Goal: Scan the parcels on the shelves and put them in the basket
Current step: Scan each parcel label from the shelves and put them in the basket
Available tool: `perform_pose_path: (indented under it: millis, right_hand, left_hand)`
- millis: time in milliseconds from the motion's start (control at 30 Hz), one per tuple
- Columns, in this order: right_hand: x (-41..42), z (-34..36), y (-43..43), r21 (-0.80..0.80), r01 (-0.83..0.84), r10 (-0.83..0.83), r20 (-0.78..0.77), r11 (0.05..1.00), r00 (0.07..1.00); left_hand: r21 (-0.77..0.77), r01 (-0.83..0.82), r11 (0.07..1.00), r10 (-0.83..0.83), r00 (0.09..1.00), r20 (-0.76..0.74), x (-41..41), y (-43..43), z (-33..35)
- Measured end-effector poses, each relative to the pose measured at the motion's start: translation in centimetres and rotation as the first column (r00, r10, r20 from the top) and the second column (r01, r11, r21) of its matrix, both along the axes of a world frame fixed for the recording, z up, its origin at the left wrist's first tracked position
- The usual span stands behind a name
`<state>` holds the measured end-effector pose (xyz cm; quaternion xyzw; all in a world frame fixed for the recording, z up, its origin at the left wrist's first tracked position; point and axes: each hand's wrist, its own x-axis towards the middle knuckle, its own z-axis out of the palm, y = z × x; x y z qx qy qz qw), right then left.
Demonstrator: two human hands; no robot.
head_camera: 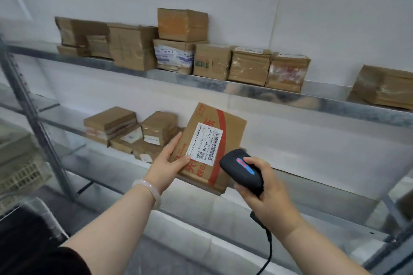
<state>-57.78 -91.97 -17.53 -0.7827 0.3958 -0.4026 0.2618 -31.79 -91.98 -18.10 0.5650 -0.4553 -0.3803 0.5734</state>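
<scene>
Parcel held up to the scanner

Left hand [166, 163] grips the flat parcel [212, 147], long axis tilted up-right, label [204, 144] facing out; right hand [266, 194] clasps the scanner [242, 168], aimed at it.

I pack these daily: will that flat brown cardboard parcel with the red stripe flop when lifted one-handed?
The flat brown cardboard parcel with the red stripe probably stays stiff: it looks straight, held by one edge in the left hand. Likely light, given that loose grip. Its worn corners might crush.
</scene>
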Motion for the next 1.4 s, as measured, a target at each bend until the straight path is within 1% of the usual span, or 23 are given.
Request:
perform_pose_path:
  millis: [100,167,300,433,533,633,833,1000,1133,1267,1400]
  right_hand:
    - [5.4,1.1,-0.3,0.000,-0.080,0.080,-0.136,0.997,0.987]
    - [9.4,2.0,-0.2,-0.003,-0.158,0.153,-0.222,0.987,0.963]
    - [17.3,3.7,0.4,-0.001,-0.282,0.258,-0.396,0.959,0.881]
    - [24.0,5.0,1.2,-0.012,-0.371,0.308,-0.534,0.928,0.787]
    - [28.0,5.9,1.9,-0.021,-0.425,0.332,-0.588,0.905,0.738]
    - [31.5,6.8,2.8,-0.022,-0.464,0.351,-0.623,0.886,0.699]
    - [37.8,7.0,4.0,0.000,-0.526,0.388,-0.675,0.850,0.628]
    - [42.8,6.8,4.1,0.022,-0.568,0.428,-0.682,0.823,0.593]
    - [47.0,6.5,3.8,0.014,-0.622,0.464,-0.680,0.783,0.568]
    - [52.2,5.2,2.8,0.062,-0.645,0.542,-0.606,0.762,0.583]
    - [58.7,2.7,1.3,0.116,-0.646,0.618,-0.455,0.755,0.641]
  left_hand:
    - [0.030,-0.086,0.996,0.085,0.996,0.025,6.1,1.9,-0.6]
    - [0.052,-0.130,0.990,0.128,0.991,0.032,10.3,3.4,-1.0]
    - [0.088,-0.214,0.973,0.210,0.976,0.053,18.4,6.3,-2.4]
    - [0.127,-0.267,0.955,0.260,0.963,0.073,25.1,9.0,-3.7]
    - [0.148,-0.317,0.937,0.310,0.948,0.069,29.4,11.2,-4.5]
    - [0.169,-0.374,0.912,0.362,0.927,0.098,33.0,13.2,-5.2]
    - [0.202,-0.430,0.880,0.423,0.903,0.078,38.6,15.8,-6.0]
    - [0.198,-0.470,0.860,0.463,0.882,0.081,42.5,17.3,-6.6]
    - [0.219,-0.501,0.837,0.505,0.862,0.044,45.2,18.4,-6.7]
    - [0.237,-0.572,0.785,0.591,0.806,-0.012,47.2,19.1,-6.5]
    - [0.257,-0.666,0.701,0.704,0.704,-0.095,49.8,18.8,-6.4]
